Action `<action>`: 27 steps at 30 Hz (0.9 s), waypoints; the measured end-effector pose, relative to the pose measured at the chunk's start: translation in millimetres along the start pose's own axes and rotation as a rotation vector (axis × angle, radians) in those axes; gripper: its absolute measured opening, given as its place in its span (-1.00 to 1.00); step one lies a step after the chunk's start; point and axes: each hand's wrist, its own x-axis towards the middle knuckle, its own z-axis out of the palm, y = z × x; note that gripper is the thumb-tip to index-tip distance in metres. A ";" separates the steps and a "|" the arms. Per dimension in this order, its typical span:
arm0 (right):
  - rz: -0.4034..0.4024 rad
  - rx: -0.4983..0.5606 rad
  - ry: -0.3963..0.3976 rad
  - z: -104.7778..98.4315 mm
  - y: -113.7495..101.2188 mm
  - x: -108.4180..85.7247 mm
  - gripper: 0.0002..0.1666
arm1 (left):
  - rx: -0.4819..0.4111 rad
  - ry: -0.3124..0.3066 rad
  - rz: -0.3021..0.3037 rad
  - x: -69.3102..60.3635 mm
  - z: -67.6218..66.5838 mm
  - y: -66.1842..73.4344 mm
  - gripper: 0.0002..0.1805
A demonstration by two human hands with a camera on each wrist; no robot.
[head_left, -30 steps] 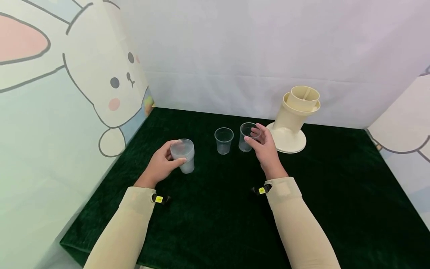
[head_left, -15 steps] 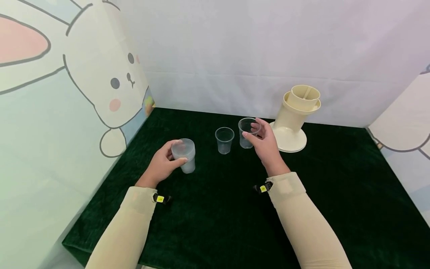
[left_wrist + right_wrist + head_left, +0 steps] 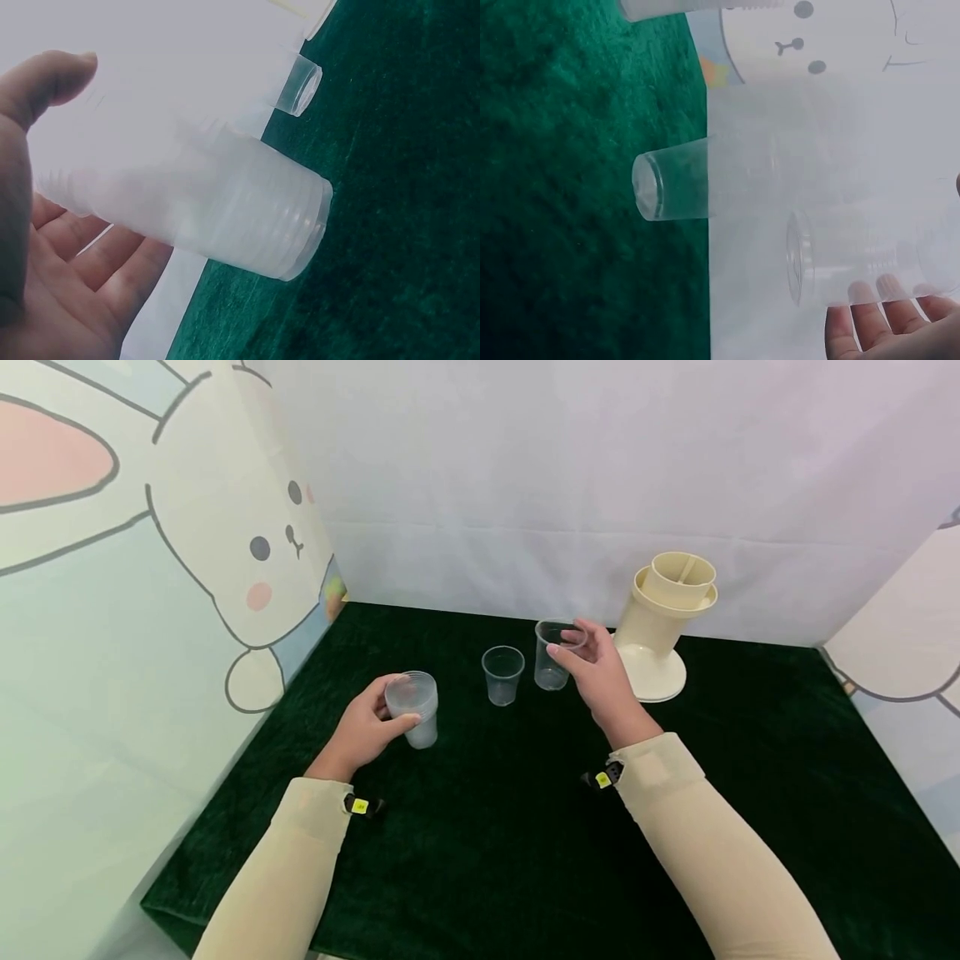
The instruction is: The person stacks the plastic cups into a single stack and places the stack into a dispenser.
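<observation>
My left hand [image 3: 363, 731] grips a nested stack of clear plastic cups [image 3: 414, 706], thumb on the near side and fingers behind. In the left wrist view the stack [image 3: 247, 210] shows several layered rims, its base toward the green cloth. With thumb and fingers, my right hand [image 3: 600, 672] holds a single clear plastic cup [image 3: 551, 668] near its rim. The right wrist view has this cup [image 3: 840, 255] with its base higher than that of another clear cup [image 3: 671, 180]. That other cup [image 3: 502, 681] stands upright on the cloth between my hands, touched by neither.
A cream cylindrical stand [image 3: 660, 627] with a round base is behind and right of my right hand. Dark green cloth [image 3: 480, 843] covers the table. A white curtain [image 3: 525, 468] hangs at the back, and a rabbit-print wall [image 3: 150, 693] borders the left side.
My right hand has raised its cup slightly, and the right forearm has swung outward to the right. The left hand keeps its grip on the stack, almost still.
</observation>
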 end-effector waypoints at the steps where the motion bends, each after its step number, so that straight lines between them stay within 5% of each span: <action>1: 0.001 -0.007 -0.007 0.1 -2.6 -0.4 -0.04 | -0.003 0.001 0.003 0.0 0.2 -0.9 -0.24; 15: -0.027 -0.007 -0.161 31.6 -47.3 -5.4 -0.07 | 0.002 0.003 0.015 -0.8 -0.5 -0.7 -0.22; 27: -0.048 0.001 -0.243 78.9 -60.4 -1.8 -0.10 | 0.030 0.015 0.011 1.5 -0.1 -1.4 -0.21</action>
